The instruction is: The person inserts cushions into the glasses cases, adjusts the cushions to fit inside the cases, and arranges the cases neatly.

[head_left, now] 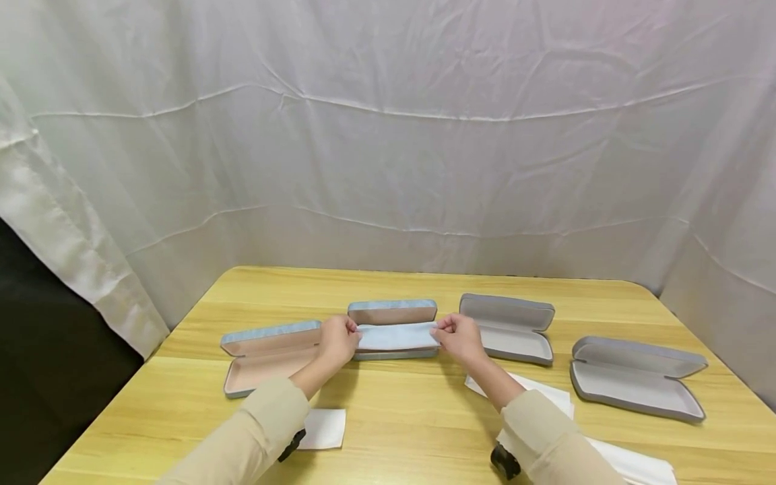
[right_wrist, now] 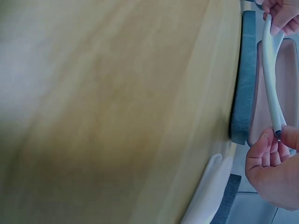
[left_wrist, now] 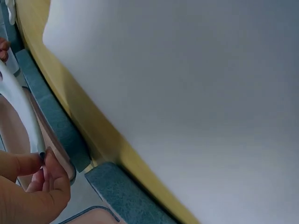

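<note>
Left hand (head_left: 339, 338) pinches folded pale-blue cloth (head_left: 397, 336) at its nine o'clock end, right hand (head_left: 462, 339) pinches its three o'clock end; cloth spans between them, over an open pink-lined case (head_left: 393, 314).

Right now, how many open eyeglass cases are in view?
4: blue case far left, second blue case partly behind the held cloth, gray case right of that, second gray case farthest right.
</note>
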The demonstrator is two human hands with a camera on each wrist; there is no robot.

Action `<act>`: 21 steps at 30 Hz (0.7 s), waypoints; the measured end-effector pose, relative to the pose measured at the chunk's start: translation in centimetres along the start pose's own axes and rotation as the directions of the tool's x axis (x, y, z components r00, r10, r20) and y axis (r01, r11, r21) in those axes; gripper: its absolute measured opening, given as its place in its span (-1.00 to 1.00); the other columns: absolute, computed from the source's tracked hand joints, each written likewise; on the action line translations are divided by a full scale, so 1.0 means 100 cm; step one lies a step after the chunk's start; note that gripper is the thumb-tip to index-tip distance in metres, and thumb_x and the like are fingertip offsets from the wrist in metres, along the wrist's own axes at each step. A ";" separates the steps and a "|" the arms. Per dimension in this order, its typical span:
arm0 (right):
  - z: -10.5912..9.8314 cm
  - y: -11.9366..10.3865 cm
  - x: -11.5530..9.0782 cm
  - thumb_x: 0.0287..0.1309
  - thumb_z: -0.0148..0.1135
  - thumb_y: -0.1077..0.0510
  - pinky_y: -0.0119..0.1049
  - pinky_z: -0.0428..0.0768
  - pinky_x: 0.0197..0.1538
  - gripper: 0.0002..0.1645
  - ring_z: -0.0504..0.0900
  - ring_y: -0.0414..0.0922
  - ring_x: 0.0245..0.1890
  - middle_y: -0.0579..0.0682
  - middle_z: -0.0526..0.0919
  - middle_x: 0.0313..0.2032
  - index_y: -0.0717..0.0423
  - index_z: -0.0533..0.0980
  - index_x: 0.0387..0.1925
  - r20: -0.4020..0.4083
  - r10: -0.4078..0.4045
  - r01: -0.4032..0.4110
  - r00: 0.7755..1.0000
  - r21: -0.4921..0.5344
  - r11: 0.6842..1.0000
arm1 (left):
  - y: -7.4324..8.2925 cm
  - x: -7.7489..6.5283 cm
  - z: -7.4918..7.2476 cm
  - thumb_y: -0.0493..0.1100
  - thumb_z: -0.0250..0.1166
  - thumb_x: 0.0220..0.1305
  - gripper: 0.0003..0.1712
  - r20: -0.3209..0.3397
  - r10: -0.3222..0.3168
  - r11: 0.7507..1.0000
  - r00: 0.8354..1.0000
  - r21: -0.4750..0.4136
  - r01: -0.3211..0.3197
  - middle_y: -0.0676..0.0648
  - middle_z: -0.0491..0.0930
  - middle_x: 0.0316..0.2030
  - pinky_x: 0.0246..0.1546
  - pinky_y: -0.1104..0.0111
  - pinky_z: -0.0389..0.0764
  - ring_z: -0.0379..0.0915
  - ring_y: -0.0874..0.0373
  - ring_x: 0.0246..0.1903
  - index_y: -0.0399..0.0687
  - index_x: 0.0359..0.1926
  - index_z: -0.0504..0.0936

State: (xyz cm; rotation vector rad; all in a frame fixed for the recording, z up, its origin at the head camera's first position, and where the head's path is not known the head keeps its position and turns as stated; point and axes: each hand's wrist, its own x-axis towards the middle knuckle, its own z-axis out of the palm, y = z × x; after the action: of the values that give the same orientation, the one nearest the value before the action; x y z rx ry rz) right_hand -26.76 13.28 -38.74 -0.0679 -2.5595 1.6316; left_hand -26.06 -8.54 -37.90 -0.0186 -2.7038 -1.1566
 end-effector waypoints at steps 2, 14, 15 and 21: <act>0.003 0.002 0.002 0.02 0.26 0.33 -0.45 0.49 -0.52 -0.88 0.44 -0.26 -0.65 -0.07 0.41 -0.63 0.35 0.49 -0.46 -0.013 -0.012 0.012 1.000 -0.035 0.999 | -0.001 0.001 0.002 -0.38 0.31 0.06 -0.87 -0.009 0.007 0.999 1.000 0.037 -0.006 -0.14 0.57 -0.50 -0.46 0.39 0.49 0.43 0.14 -0.50 -0.26 -0.54 0.53; 0.018 0.003 0.009 -0.01 0.28 0.32 -0.45 0.37 -0.54 -0.83 0.39 -0.23 -0.65 -0.05 0.42 -0.66 0.27 0.46 -0.59 -0.045 -0.054 0.046 0.998 -0.177 0.983 | -0.001 0.009 0.005 -0.41 0.20 0.16 -0.51 0.055 -0.055 0.994 0.997 0.099 0.049 0.01 0.13 -0.73 -0.60 0.45 0.21 0.12 0.18 -0.66 -0.04 -0.75 0.15; 0.019 0.002 0.009 -0.01 0.28 0.32 -0.44 0.37 -0.53 -0.82 0.38 -0.21 -0.62 -0.05 0.42 -0.66 0.26 0.45 -0.60 -0.048 -0.054 0.044 0.997 -0.196 0.980 | -0.001 0.009 0.006 -0.41 0.20 0.16 -0.48 0.054 -0.061 0.993 0.997 0.102 0.055 0.02 0.10 -0.74 -0.60 0.45 0.20 0.10 0.18 -0.66 -0.02 -0.76 0.13; 0.021 -0.001 0.009 0.00 0.30 0.28 -0.35 0.43 -0.43 -0.77 0.43 -0.16 -0.57 -0.04 0.48 -0.65 0.20 0.45 -0.65 -0.077 -0.040 0.016 0.996 -0.290 0.957 | 0.001 0.011 0.008 -0.41 0.15 0.18 -0.42 0.070 -0.089 0.988 0.994 0.130 0.079 0.06 -0.02 -0.81 -0.65 0.45 0.10 -0.07 0.21 -0.72 0.01 -0.82 0.06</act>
State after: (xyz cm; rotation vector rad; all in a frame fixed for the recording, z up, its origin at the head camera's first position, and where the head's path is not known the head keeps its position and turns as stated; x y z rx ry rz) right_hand -27.89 11.45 -39.43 -0.1187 -2.7001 1.2060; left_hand -27.28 -7.99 -38.12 0.0732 -2.8653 -1.0225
